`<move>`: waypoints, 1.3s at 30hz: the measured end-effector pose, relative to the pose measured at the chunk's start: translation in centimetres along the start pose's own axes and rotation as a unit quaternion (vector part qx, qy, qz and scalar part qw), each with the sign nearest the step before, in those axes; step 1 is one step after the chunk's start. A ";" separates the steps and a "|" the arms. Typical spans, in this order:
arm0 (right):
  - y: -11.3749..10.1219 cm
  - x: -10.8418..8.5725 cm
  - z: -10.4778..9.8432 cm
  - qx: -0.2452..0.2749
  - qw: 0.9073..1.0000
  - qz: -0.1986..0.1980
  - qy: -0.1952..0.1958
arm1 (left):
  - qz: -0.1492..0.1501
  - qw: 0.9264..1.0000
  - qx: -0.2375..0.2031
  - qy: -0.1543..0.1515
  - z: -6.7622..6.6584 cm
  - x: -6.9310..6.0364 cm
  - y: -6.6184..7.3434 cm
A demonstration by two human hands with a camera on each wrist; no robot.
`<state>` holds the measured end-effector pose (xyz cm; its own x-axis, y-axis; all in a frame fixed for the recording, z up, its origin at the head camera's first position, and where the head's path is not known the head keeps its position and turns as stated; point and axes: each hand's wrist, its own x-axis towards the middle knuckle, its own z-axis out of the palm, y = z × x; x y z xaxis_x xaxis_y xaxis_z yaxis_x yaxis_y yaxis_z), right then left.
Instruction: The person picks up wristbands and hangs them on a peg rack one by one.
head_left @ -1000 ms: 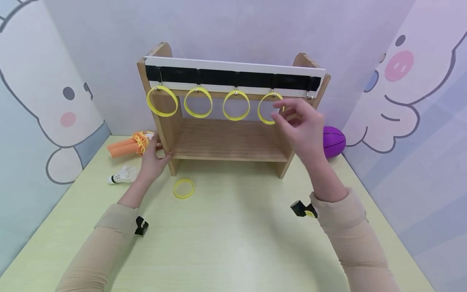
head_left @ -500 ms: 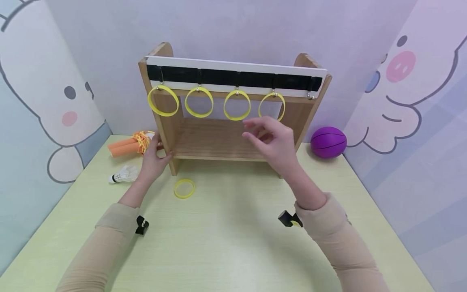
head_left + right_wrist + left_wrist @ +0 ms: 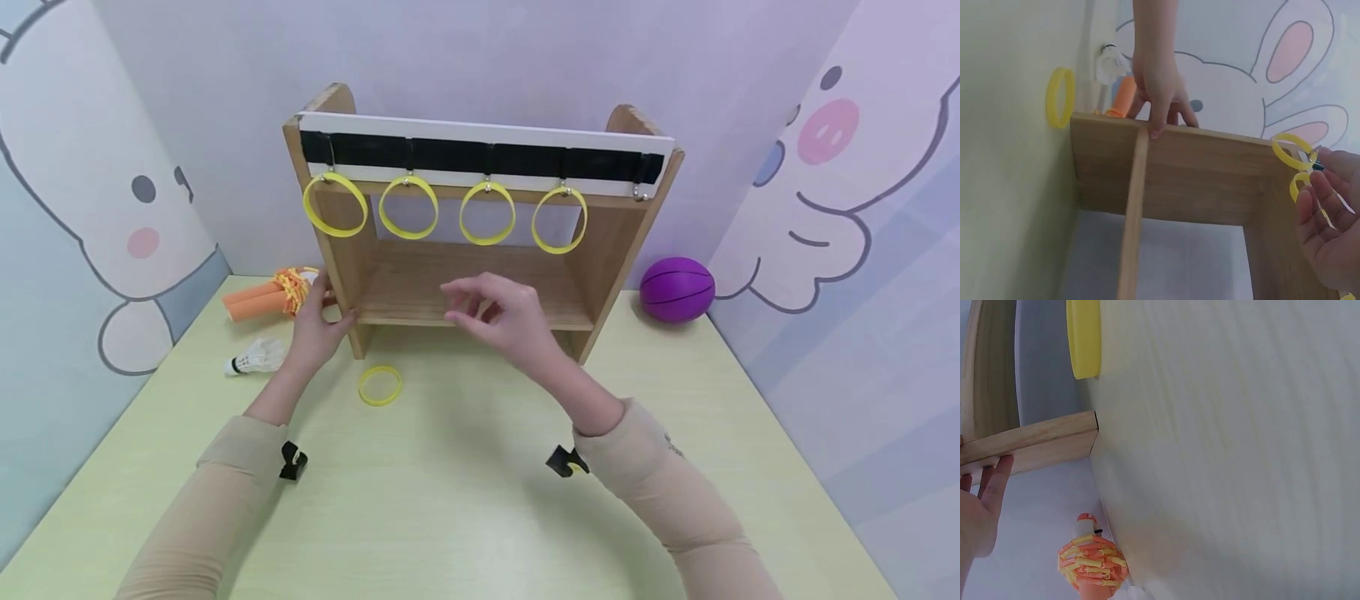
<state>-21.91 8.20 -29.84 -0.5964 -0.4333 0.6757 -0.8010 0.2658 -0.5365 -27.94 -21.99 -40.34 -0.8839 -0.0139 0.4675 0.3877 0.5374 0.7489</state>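
Note:
A wooden shelf (image 3: pixel 465 283) stands on the table, with a white board (image 3: pixel 480 129) and black strip across its top front. Several yellow rings (image 3: pixel 339 232) hang from small hooks along that strip. The rightmost hook (image 3: pixel 640 193) carries no ring. One more yellow ring (image 3: pixel 380 404) lies flat on the table before the shelf's left leg. My left hand (image 3: pixel 313 333) grips the shelf's left side panel, thumb at the front edge and fingers on the outer face. My right hand (image 3: pixel 502 317) hovers in front of the shelf board, fingers loosely curled, holding nothing.
Left of the shelf lie an orange jump rope (image 3: pixel 262 300) with beaded cord and a white shuttlecock (image 3: pixel 257 358). A purple ball (image 3: pixel 677 290) sits to its right. Cartoon-printed walls (image 3: pixel 480 58) close in the back and both sides.
My right hand has moved left and down from the rightmost hanging ring to the front of the shelf board, fingers loosely curled throughout. My left hand stays on the side panel.

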 end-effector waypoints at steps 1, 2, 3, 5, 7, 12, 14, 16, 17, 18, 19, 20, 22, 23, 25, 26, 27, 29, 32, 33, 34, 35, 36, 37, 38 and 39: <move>0.3 0.0 0.4 0.003 1.000 -0.003 -0.009 | 0.000 1.000 0.000 0.001 0.0 0.0 0.0; 0.5 -0.1 0.9 0.006 1.000 -0.006 -0.018 | 0.001 1.000 0.002 0.002 0.0 0.0 0.1; 0.8 -0.2 1.3 0.007 1.000 -0.009 -0.029 | 0.002 1.000 0.004 0.003 0.0 0.0 0.1; 1.4 -0.3 2.3 0.010 0.998 -0.013 -0.053 | 0.005 1.000 0.005 0.005 0.0 0.0 0.1; 2.2 -0.5 3.2 0.009 0.997 -0.015 -0.079 | 0.006 1.000 0.008 0.005 0.0 0.0 0.0; 4.1 -1.0 5.1 0.011 0.989 -0.009 -0.147 | 0.002 1.000 0.008 0.004 0.0 0.0 -0.1; 4.8 -1.1 5.6 0.011 0.985 -0.012 -0.174 | 0.000 1.000 0.006 0.003 0.0 -0.1 -0.1; 5.5 -1.1 6.1 0.002 0.980 -0.016 -0.196 | 0.000 1.000 0.006 0.003 0.0 -0.1 0.0; 5.8 -1.1 6.4 -0.004 0.978 -0.015 -0.208 | 0.000 1.000 0.005 0.004 -0.1 -0.1 0.0; 6.0 -1.1 6.6 -0.013 0.975 -0.013 -0.220 | 0.000 1.000 0.005 0.004 -0.1 -0.1 0.1; 6.3 -1.1 6.8 -0.023 0.973 -0.012 -0.231 | 0.000 1.000 0.005 0.005 -0.1 -0.2 0.1; 6.6 -1.1 7.1 -0.032 0.969 -0.008 -0.243 | -0.001 1.000 0.005 0.004 -0.1 -0.2 0.1; 7.2 -1.1 7.6 -0.049 0.962 -0.002 -0.270 | 0.000 1.000 0.004 0.006 -0.1 -0.1 0.1; 7.4 -1.0 7.8 -0.052 0.957 0.001 -0.284 | 0.000 1.000 0.003 0.006 -0.1 -0.1 0.1; 8.0 -1.1 8.3 -0.054 0.949 0.005 -0.311 | 0.002 1.000 0.002 0.006 -0.1 0.0 0.0; 8.2 -1.1 8.5 -0.056 0.944 0.006 -0.325 | 0.003 1.000 0.002 0.006 -0.1 0.0 0.0; 8.5 -1.1 8.7 -0.058 0.939 0.008 -0.338 | 0.003 1.000 0.002 0.006 -0.1 0.0 0.0; 9.0 -1.3 9.2 -0.060 0.930 0.010 -0.363 | 0.004 1.000 0.003 0.007 -0.1 0.0 -0.1; 9.7 -1.5 9.8 -0.067 0.919 0.013 -0.388 | 0.003 1.000 0.006 0.008 -0.1 0.0 -0.2; 9.9 -1.6 10.1 -0.068 0.918 0.014 -0.392 | 0.002 1.000 0.005 0.007 0.0 0.0 -0.2; 10.1 -1.7 10.3 -0.067 0.917 0.016 -0.393 | 0.001 1.000 0.005 0.007 0.0 0.0 -0.2; 10.3 -1.8 10.5 -0.067 0.917 0.018 -0.394 | 0.000 1.000 0.005 0.007 0.0 0.0 -0.2; 10.5 -1.8 10.7 -0.065 0.917 0.020 -0.394 | -0.002 1.000 0.005 0.006 0.0 0.0 -0.2; 10.6 -1.9 10.8 -0.063 0.916 0.024 -0.395 | -0.001 1.000 0.005 0.005 0.0 0.0 -0.2; 10.8 -2.0 11.0 -0.061 0.915 0.027 -0.398 | -0.002 1.000 0.005 0.005 0.0 0.0 -0.1; 10.9 -2.0 11.2 -0.058 0.914 0.030 -0.401 | -0.003 1.000 0.004 0.004 0.0 0.0 -0.1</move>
<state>-28.86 2.35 -42.74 -0.4461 -0.8944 0.0329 -0.7957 0.3795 -0.4721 -28.01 -22.03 -40.40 -0.8838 -0.0240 0.4672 0.3803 0.5447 0.7475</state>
